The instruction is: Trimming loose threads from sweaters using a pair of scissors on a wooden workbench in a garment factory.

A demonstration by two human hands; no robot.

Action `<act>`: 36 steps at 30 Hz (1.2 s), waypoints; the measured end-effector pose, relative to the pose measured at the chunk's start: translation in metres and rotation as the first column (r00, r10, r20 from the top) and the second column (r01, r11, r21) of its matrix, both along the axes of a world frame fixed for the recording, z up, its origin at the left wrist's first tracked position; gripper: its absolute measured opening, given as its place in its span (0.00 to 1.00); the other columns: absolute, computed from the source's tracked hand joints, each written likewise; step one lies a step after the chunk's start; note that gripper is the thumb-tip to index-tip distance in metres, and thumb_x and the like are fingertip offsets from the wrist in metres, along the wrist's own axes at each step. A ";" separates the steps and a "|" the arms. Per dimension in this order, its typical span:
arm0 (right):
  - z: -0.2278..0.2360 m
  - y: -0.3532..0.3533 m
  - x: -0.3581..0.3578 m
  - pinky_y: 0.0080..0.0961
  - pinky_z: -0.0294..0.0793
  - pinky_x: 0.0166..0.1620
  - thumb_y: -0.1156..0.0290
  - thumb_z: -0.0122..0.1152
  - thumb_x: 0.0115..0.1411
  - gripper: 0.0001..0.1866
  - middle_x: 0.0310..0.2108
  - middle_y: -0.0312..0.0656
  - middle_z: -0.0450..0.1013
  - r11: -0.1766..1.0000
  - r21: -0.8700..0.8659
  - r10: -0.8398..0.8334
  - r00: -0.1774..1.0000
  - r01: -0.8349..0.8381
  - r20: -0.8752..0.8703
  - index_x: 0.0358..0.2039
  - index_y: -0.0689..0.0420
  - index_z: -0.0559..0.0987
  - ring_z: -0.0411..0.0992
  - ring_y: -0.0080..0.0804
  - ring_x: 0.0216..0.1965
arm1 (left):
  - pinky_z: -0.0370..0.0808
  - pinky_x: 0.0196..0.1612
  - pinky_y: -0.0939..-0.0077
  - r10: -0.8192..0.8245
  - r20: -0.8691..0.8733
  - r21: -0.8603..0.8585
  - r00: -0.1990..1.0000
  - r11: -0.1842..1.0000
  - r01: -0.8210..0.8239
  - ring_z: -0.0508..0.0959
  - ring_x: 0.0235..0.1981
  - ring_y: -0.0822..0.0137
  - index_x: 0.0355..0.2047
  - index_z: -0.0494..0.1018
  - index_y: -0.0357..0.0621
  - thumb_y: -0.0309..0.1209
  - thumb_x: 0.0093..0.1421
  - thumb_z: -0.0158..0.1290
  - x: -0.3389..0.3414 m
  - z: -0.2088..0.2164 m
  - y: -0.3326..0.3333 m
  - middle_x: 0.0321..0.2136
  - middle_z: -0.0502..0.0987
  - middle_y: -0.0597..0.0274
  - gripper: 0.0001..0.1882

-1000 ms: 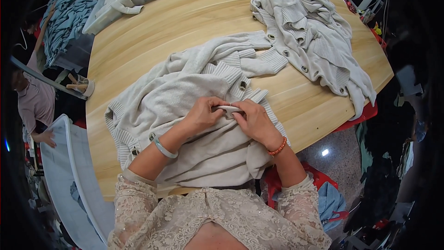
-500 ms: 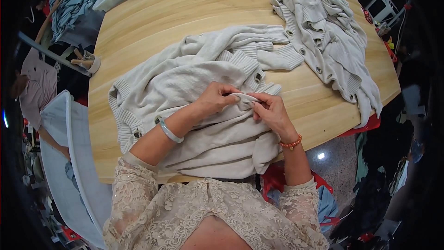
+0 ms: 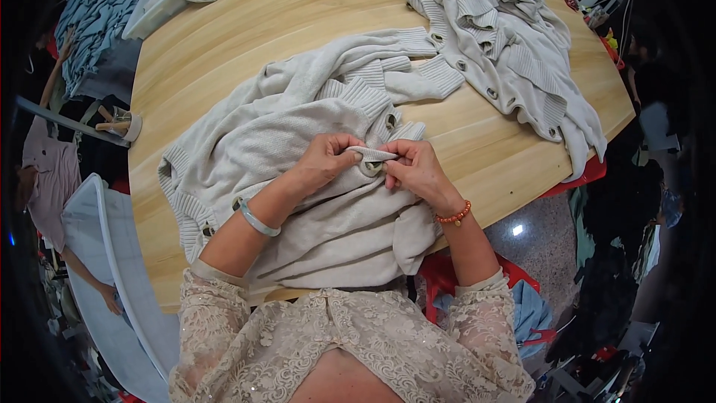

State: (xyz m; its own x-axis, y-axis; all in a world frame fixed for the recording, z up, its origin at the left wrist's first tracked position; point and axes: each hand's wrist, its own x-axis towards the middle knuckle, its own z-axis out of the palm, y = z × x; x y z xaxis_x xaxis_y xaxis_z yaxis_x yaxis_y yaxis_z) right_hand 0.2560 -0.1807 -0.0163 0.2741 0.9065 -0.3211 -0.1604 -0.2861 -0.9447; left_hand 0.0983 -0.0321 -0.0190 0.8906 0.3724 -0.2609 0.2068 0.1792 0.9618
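An off-white knitted cardigan (image 3: pixel 283 127) with dark-centred buttons lies spread and rumpled in front of me on the table. My left hand (image 3: pixel 326 163) pinches its ribbed front band between thumb and fingers. A short way along the same band, my right hand (image 3: pixel 419 169) grips the edge, its fingertips beside a button (image 3: pixel 373 168). The raised strip of band stretches between both hands, and the button shows just beneath it. A ribbed cuff (image 3: pixel 440 78) lies beyond my right hand. Farther right rests a second off-white cardigan (image 3: pixel 514 60), buttons down its front.
A pale wooden table (image 3: pixel 276 11) carries the cardigans. At its far left stands a white tub (image 3: pixel 175 11) with knitwear, near heaped blue garments (image 3: pixel 108 7) and a tool cup (image 3: pixel 133 128). A person's hand (image 3: pixel 110 298) reaches into a white bin (image 3: pixel 112 242). A red stool (image 3: pixel 432 272) stands lower right.
The band between my hands has turned up, so the button beneath it now shows clearly. The whole view has shifted a little, moving the table and cardigans leftward in the picture.
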 end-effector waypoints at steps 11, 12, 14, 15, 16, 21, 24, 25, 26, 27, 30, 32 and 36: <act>0.003 -0.006 0.005 0.22 0.71 0.26 0.77 0.58 0.56 0.08 0.23 0.36 0.75 0.963 0.086 0.232 0.950 -0.254 0.209 0.37 0.63 0.78 0.70 0.21 0.21 | 0.70 0.34 0.81 -0.039 0.008 0.332 0.999 0.943 0.034 0.71 0.30 0.79 0.33 0.76 0.34 0.26 0.55 0.58 -0.009 -0.011 0.001 0.27 0.77 0.68 0.07; 0.001 -0.008 0.005 0.27 0.73 0.29 0.75 0.60 0.56 0.08 0.24 0.38 0.75 0.953 0.147 0.194 0.906 -0.265 0.376 0.37 0.61 0.78 0.73 0.27 0.24 | 0.70 0.32 0.80 -0.012 -0.007 0.367 1.000 0.930 0.013 0.72 0.27 0.78 0.32 0.76 0.35 0.28 0.54 0.61 -0.010 -0.009 0.003 0.24 0.78 0.64 0.09; 0.005 -0.012 0.004 0.30 0.73 0.31 0.74 0.61 0.55 0.08 0.27 0.39 0.74 0.964 0.150 0.077 0.769 -0.220 0.634 0.36 0.60 0.78 0.74 0.34 0.26 | 0.70 0.31 0.79 0.035 -0.065 0.525 0.997 0.851 0.004 0.72 0.25 0.76 0.31 0.75 0.35 0.30 0.54 0.63 -0.009 0.002 0.004 0.23 0.78 0.61 0.11; 0.008 -0.014 0.004 0.33 0.73 0.33 0.74 0.63 0.54 0.09 0.30 0.40 0.74 0.970 0.163 -0.036 0.553 -0.181 0.832 0.36 0.60 0.77 0.74 0.41 0.29 | 0.69 0.29 0.79 0.096 -0.110 0.666 0.989 0.746 0.002 0.72 0.23 0.74 0.30 0.75 0.36 0.32 0.53 0.64 -0.008 0.009 0.003 0.22 0.78 0.58 0.12; 0.012 -0.014 0.006 0.33 0.73 0.33 0.74 0.63 0.54 0.09 0.30 0.40 0.74 0.970 0.165 -0.040 0.552 -0.179 0.833 0.36 0.60 0.77 0.74 0.41 0.29 | 0.70 0.31 0.73 0.156 -0.216 0.718 0.964 0.694 0.049 0.74 0.25 0.65 0.30 0.75 0.39 0.32 0.51 0.64 -0.005 0.016 0.000 0.25 0.76 0.55 0.12; 0.008 -0.022 0.025 0.42 0.73 0.39 0.73 0.59 0.56 0.08 0.37 0.45 0.70 0.997 0.043 -0.013 0.429 -0.061 0.903 0.38 0.57 0.76 0.73 0.50 0.37 | 0.71 0.38 0.63 0.004 0.105 0.990 0.994 0.095 -0.105 0.72 0.35 0.53 0.32 0.73 0.43 0.24 0.50 0.57 0.018 0.012 -0.010 0.32 0.71 0.55 0.09; 0.007 -0.023 0.024 0.43 0.73 0.38 0.73 0.57 0.57 0.08 0.37 0.44 0.70 0.999 0.024 -0.004 0.387 -0.049 0.922 0.39 0.56 0.75 0.73 0.51 0.36 | 0.73 0.41 0.59 -0.046 0.096 0.904 0.994 0.423 -0.067 0.75 0.39 0.50 0.36 0.74 0.41 0.25 0.54 0.54 0.048 0.011 -0.020 0.36 0.73 0.52 0.08; 0.009 -0.023 0.023 0.43 0.73 0.38 0.73 0.57 0.57 0.08 0.37 0.44 0.70 0.998 0.028 -0.005 0.382 -0.054 0.924 0.39 0.56 0.75 0.73 0.51 0.36 | 0.74 0.42 0.58 -0.041 0.047 0.833 0.998 0.553 -0.016 0.75 0.41 0.48 0.37 0.74 0.40 0.26 0.56 0.54 0.060 0.013 -0.021 0.38 0.73 0.51 0.08; 0.009 -0.023 0.023 0.44 0.73 0.37 0.72 0.57 0.58 0.08 0.36 0.45 0.70 0.999 0.010 0.004 0.363 -0.037 0.932 0.39 0.56 0.74 0.73 0.52 0.35 | 0.74 0.42 0.57 -0.034 0.001 0.835 0.999 0.550 0.018 0.76 0.41 0.46 0.39 0.74 0.39 0.27 0.57 0.54 0.072 0.011 -0.020 0.40 0.74 0.48 0.10; 0.010 -0.023 0.023 0.46 0.73 0.37 0.72 0.57 0.58 0.08 0.36 0.46 0.69 1.000 -0.007 0.014 0.345 -0.020 0.939 0.39 0.55 0.73 0.73 0.53 0.34 | 0.74 0.42 0.57 -0.031 0.007 0.835 0.999 0.550 0.011 0.76 0.41 0.46 0.39 0.74 0.39 0.27 0.57 0.54 0.082 0.005 -0.017 0.40 0.74 0.48 0.10; 0.005 -0.023 0.024 0.44 0.73 0.36 0.72 0.57 0.57 0.08 0.35 0.46 0.70 0.998 0.049 -0.034 0.378 -0.030 0.925 0.39 0.55 0.73 0.74 0.52 0.33 | 0.74 0.43 0.59 0.088 -0.142 0.879 0.986 0.469 0.084 0.76 0.42 0.48 0.41 0.75 0.39 0.28 0.56 0.54 0.097 -0.007 -0.007 0.42 0.73 0.46 0.12; -0.001 -0.026 0.027 0.44 0.73 0.37 0.72 0.58 0.57 0.09 0.35 0.46 0.70 0.997 0.073 -0.054 0.400 -0.033 0.915 0.39 0.55 0.73 0.74 0.52 0.33 | 0.75 0.41 0.59 0.064 -0.158 0.868 0.985 0.485 0.108 0.78 0.38 0.47 0.36 0.77 0.38 0.28 0.53 0.56 0.102 -0.007 -0.007 0.37 0.77 0.45 0.10; 0.000 -0.023 0.025 0.40 0.73 0.34 0.75 0.59 0.53 0.09 0.32 0.45 0.71 0.983 0.179 -0.152 0.409 -0.029 0.900 0.36 0.57 0.74 0.73 0.50 0.31 | 0.73 0.27 0.77 -0.047 -0.179 0.523 0.983 0.841 0.136 0.76 0.24 0.72 0.33 0.78 0.36 0.29 0.53 0.62 0.108 -0.009 -0.004 0.24 0.80 0.61 0.10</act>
State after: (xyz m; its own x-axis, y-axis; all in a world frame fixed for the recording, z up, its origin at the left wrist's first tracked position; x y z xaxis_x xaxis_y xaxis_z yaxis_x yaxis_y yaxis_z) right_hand 0.2805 -0.2036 -0.0163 0.3789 0.8817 0.2812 0.8041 -0.1633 -0.5716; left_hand 0.2061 -0.0359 -0.0282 0.8928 0.4119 -0.1821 0.3490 -0.3772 0.8579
